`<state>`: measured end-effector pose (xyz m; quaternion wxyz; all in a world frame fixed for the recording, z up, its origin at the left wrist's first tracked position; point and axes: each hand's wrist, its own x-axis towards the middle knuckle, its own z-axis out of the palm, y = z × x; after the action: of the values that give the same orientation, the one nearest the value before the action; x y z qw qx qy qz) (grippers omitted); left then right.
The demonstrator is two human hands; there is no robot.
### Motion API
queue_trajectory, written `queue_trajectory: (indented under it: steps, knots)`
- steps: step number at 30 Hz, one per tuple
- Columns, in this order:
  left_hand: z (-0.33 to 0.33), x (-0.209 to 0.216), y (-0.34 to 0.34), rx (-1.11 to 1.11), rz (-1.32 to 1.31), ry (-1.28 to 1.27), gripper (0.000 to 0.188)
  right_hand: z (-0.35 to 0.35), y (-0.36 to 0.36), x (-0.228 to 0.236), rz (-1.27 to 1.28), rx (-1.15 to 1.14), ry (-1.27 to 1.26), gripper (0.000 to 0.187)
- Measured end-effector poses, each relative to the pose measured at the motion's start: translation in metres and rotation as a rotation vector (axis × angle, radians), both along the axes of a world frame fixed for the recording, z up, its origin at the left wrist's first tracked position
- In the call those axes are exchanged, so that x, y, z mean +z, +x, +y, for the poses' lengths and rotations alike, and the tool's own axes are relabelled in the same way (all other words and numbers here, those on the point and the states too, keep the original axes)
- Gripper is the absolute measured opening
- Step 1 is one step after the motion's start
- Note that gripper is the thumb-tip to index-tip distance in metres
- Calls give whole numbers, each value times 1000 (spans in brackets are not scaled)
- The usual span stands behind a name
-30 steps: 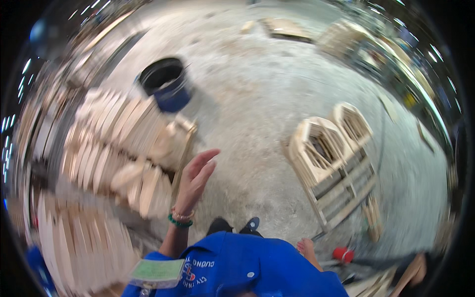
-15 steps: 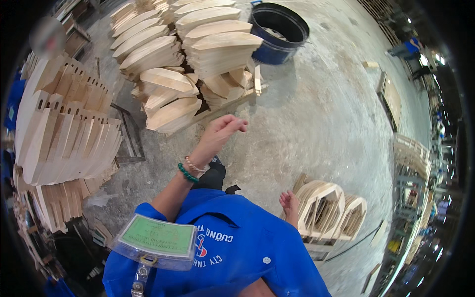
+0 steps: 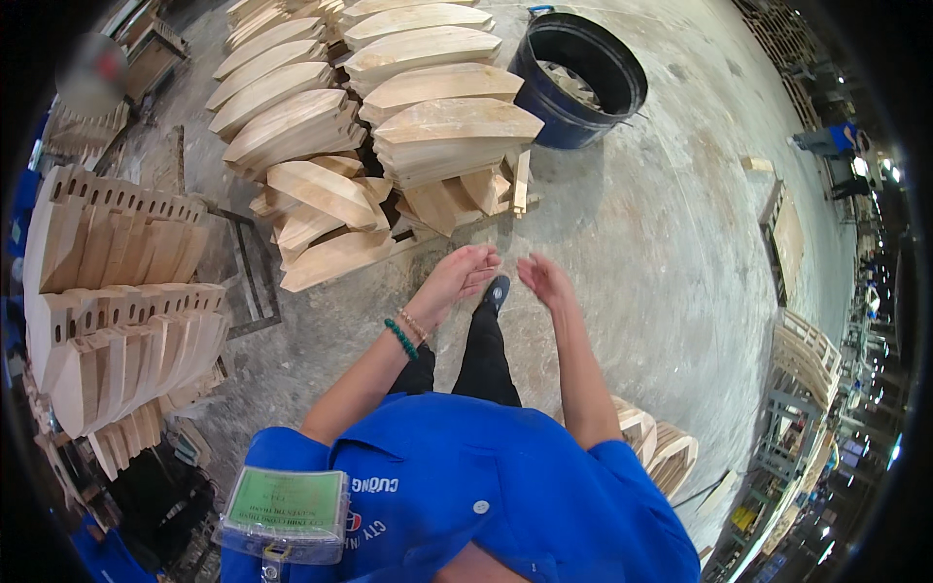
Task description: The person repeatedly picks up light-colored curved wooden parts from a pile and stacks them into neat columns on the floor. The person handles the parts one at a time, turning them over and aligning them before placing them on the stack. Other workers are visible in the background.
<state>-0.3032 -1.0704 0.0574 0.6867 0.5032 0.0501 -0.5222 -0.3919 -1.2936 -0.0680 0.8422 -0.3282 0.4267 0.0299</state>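
Observation:
Both bare hands are raised in front of me over the concrete floor, fingertips facing each other with a small gap between. My left hand (image 3: 461,278), with a green bead bracelet (image 3: 400,338) at the wrist, has its fingers loosely bent and apart, holding nothing. My right hand (image 3: 546,282) is likewise empty, its fingers slightly curled and spread. Just beyond the hands stand stacks of pale wooden boards (image 3: 457,131) with angled ends, closest to my left hand. Some loose boards (image 3: 335,257) lie tilted at the front of the stacks. Neither hand touches the wood.
A dark round tub (image 3: 573,121) with wood offcuts stands beyond the stacks. To the left, slotted wooden panels (image 3: 136,321) lean in rows beside a dark metal frame (image 3: 255,282). Curved wooden frames (image 3: 671,457) stand behind my right arm. Another person (image 3: 831,141) is far right.
My right hand has come up from my side to beside the left. My left hand has moved slightly right and down in view. One foot now shows ahead, and the view has shifted.

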Motion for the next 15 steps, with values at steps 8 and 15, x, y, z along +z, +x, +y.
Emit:
queue_trajectory:
  steps: [8,15]
  knots:
    - [-104,-66,111,381,302,-57,82,-123,241,10,-110,271,-1360,41]
    - [-172,-107,176,828,409,-392,84,-135,312,29,-229,1014,-1337,52]
